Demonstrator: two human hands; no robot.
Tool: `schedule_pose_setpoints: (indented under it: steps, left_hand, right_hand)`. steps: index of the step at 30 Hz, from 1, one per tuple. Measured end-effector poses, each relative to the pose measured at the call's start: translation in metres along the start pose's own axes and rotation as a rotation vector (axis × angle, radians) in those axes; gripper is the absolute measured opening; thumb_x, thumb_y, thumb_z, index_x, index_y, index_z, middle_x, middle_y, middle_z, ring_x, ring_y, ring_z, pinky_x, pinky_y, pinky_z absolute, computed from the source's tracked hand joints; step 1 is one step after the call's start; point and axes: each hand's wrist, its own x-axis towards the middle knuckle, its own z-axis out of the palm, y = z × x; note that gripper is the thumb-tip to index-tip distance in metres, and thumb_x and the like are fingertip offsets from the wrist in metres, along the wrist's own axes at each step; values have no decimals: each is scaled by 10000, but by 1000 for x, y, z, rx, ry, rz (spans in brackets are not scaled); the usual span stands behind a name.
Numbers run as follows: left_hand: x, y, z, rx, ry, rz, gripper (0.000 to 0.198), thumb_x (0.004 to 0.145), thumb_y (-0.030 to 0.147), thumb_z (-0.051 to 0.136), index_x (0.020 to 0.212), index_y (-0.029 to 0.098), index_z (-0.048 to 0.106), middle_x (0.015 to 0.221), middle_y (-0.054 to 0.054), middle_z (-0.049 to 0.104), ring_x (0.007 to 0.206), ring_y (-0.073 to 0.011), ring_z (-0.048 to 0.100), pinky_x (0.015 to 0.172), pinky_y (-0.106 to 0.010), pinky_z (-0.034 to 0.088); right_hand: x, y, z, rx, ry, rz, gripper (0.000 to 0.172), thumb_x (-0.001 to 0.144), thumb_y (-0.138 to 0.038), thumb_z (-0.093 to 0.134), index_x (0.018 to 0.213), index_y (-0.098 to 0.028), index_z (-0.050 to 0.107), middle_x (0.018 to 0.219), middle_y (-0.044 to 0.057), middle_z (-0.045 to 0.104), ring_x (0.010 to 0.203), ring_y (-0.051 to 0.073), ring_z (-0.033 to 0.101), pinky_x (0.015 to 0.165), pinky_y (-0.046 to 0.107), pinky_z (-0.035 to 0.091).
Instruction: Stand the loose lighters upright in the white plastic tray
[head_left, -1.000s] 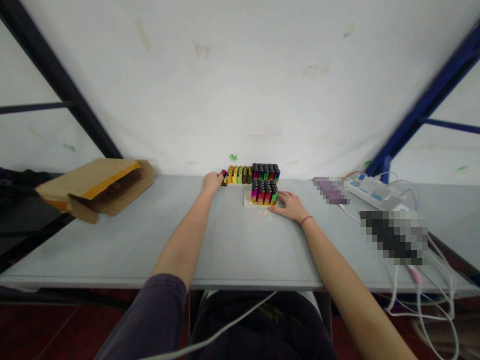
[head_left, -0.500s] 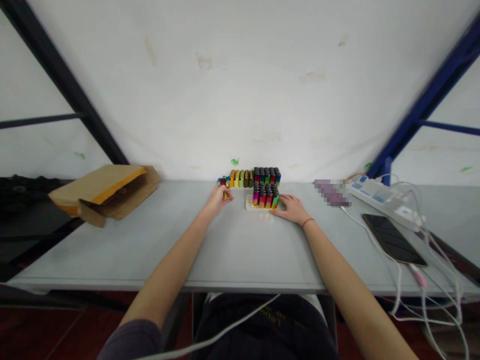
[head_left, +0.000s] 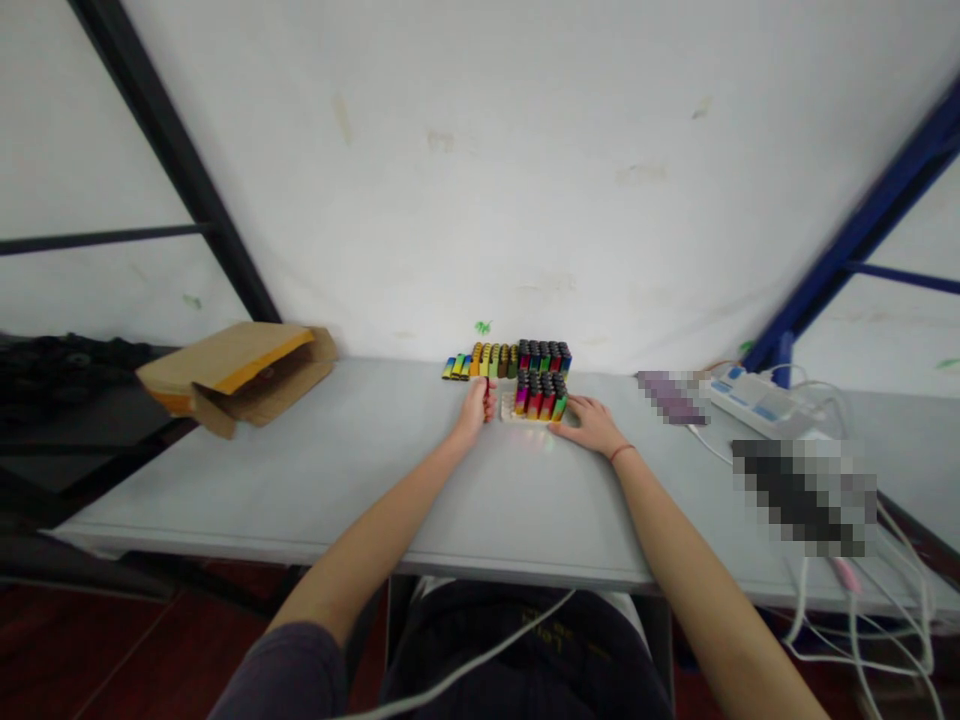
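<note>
clenched around a slim dark-red lighter (head_left: pixel 487 399), the left hand (head_left: pixel 472 404) is just left of a white tray (head_left: pixel 508 410). the right hand (head_left: pixel 592 424), fingers loosely spread, rests against the tray's right end. black-topped lighters (head_left: pixel 540 400) stand in the tray; behind is a yellowish row (head_left: pixel 493 359), with a few loose lighters (head_left: pixel 457 367) beside it.

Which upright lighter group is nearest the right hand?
The front black-topped group, in the white tray; the right hand is at its right end. The yellow group and rear black-topped group stand nearer the wall.
</note>
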Motion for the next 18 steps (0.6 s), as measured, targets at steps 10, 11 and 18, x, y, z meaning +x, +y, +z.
schedule_pose_setpoints:
  steps: [10, 11, 18]
  left_hand:
    - [-3, 6, -1, -39, 51, -204, 458, 930, 511, 338, 566, 233, 345, 418, 84, 211, 335, -67, 151, 376, -211, 109]
    - [-4, 7, 0, -42, 67, -202, 450, 936, 486, 325, 565, 232, 344, 418, 83, 210, 334, -67, 147, 379, -213, 101]
    - [-10, 6, 3, -66, 204, -112, 407, 945, 408, 329, 582, 225, 347, 419, 76, 233, 341, -69, 168, 385, -207, 107]
  right_hand:
    - [6, 0, 3, -34, -4, 32, 732, 859, -734, 600, 1395, -238, 570, 1507, 129, 554, 1373, 380, 469, 1109, 527, 361]
    - [5, 0, 4, -36, -4, 23, 725, 867, -727, 594, 1400, -237, 569, 1511, 125, 551, 1377, 377, 464, 1113, 525, 358]
    - [2, 1, 3, -28, -2, 7, 691, 893, -670, 602, 1410, -212, 570, 1510, 126, 556, 1392, 357, 459, 1128, 503, 362]
